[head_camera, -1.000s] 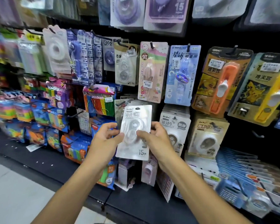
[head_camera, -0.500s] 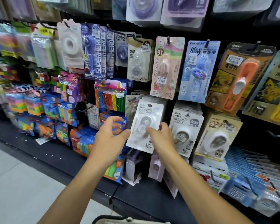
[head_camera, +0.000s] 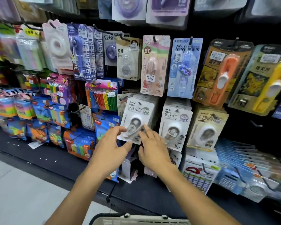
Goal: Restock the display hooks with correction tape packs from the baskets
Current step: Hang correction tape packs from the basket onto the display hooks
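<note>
Pack: correction tape pack [head_camera: 137, 120] hanging on hook [head_camera: 140, 103].
Left hand [head_camera: 111, 149]: fingers loose, touching pack's 7 o'clock corner.
Right hand [head_camera: 153, 148]: fingers straight, resting on pack's 5 o'clock edge.

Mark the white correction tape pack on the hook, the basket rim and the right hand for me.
white correction tape pack [head_camera: 137, 118]: head view, on its clear blister.
basket [head_camera: 141, 218]: head view, on the beige top rim.
right hand [head_camera: 154, 147]: head view, on the back of the hand.

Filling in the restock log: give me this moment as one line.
step: hanging pack | pack: on hook, front of stack | left hand: open, fingertips at pack | right hand: open, fingers on pack | basket: below
</note>
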`<state>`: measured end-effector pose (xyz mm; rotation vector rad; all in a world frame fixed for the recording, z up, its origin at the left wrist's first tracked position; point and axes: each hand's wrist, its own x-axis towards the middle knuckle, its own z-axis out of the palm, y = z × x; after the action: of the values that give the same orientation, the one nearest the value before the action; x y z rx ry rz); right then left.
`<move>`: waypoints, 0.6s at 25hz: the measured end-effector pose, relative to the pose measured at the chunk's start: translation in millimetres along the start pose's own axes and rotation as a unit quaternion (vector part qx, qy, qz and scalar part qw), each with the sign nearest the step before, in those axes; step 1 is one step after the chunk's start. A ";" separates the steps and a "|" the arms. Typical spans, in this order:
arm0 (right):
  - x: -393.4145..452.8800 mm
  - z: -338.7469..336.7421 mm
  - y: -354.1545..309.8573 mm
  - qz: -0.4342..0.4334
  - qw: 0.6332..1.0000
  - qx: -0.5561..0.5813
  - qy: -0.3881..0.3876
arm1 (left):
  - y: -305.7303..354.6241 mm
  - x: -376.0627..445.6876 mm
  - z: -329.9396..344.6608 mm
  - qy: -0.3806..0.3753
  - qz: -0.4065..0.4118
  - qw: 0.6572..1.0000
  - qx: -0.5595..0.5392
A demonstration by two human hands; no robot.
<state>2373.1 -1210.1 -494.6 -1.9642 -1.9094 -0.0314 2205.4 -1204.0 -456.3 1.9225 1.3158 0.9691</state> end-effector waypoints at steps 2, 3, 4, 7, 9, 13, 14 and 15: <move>-26.5 20.4 10.9 -0.021 0.999 0.019 0.016 | -10.8 1.2 10.3 -0.036 0.001 0.998 0.056; -48.3 35.3 18.1 -0.018 0.999 0.031 -0.004 | -19.8 -1.8 18.3 -0.069 -0.005 0.992 0.104; -73.4 53.1 28.7 -0.009 0.998 0.039 -0.050 | -31.7 -8.5 28.5 -0.117 -0.014 0.980 0.160; -162.5 114.8 69.3 0.090 0.949 0.024 -0.301 | -90.2 -60.2 75.6 -0.308 -0.033 0.897 0.317; -221.1 149.0 97.1 0.154 0.867 -0.004 -0.474 | -140.2 -115.4 108.1 -0.431 -0.057 0.833 0.343; -289.5 194.5 131.2 0.214 0.794 -0.046 -0.567 | -225.1 -221.5 143.7 -0.517 -0.153 0.791 0.291; -294.6 204.4 134.4 0.260 0.812 -0.036 -0.522 | -239.8 -241.0 150.8 -0.510 -0.175 0.789 0.294; -294.6 214.9 136.1 0.325 0.828 0.005 -0.457 | -251.9 -254.6 158.4 -0.503 -0.196 0.787 0.300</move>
<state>2429.4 -1426.1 -813.4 -2.7908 -1.4804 1.3146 2151.0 -1375.7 -804.0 1.9451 1.2729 -0.7430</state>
